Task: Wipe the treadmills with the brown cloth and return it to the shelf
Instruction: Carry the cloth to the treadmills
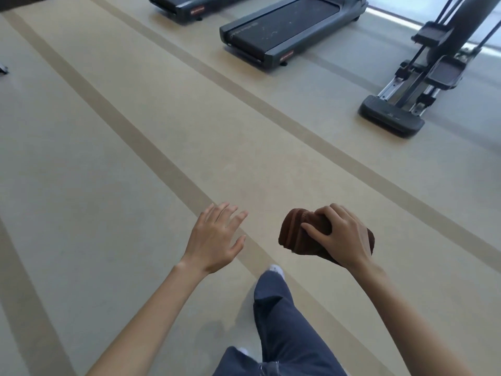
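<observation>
The brown cloth [295, 230], perhaps folded, sits clamped under the right hand [343, 237]; left hand [214, 238] spread apart.

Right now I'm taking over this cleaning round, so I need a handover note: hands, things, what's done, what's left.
Left hand: open, holding nothing.
Right hand: grips the folded cloth.
The near treadmill and far treadmill stand ahead, neither touched. The shelf is not in view.
Done: cloth is in hand; whether any wiping has happened cannot be told.
Left: wipe whatever is unwiped, then return the cloth to the shelf.
</observation>
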`<state>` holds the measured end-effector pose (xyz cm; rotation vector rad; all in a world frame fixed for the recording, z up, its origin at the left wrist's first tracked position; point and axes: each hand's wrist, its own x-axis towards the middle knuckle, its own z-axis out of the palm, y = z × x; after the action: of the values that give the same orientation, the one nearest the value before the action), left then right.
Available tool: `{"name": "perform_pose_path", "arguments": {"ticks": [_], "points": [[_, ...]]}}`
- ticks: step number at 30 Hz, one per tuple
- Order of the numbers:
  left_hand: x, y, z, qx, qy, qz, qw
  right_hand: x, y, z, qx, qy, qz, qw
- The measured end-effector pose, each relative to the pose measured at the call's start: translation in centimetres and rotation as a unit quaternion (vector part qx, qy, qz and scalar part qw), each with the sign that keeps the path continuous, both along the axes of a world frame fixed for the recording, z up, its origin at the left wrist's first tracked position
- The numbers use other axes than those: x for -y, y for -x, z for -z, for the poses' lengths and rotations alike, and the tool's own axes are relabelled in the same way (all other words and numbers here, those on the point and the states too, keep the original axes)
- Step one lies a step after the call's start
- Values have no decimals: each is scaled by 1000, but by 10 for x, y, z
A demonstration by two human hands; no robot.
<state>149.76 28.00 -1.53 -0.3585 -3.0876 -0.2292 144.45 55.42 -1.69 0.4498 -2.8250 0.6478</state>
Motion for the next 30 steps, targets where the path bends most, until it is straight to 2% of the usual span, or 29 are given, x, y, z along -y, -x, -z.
{"name": "perform_pose_path", "arguments": {"ticks": [9, 16, 23, 30], "points": [[-12, 176, -27, -15, 9, -4, 1000, 0, 190, -29, -19, 14, -14, 1000], [5, 263, -13, 6, -1, -6, 1000, 27, 278, -16, 8, 11, -36, 999], [70, 375, 3, 8, -3, -9, 1000, 90, 389, -2, 17, 5, -33, 999], [159, 515, -15, -17, 0, 30, 999, 176, 504, -23, -5, 36, -8, 999]]}}
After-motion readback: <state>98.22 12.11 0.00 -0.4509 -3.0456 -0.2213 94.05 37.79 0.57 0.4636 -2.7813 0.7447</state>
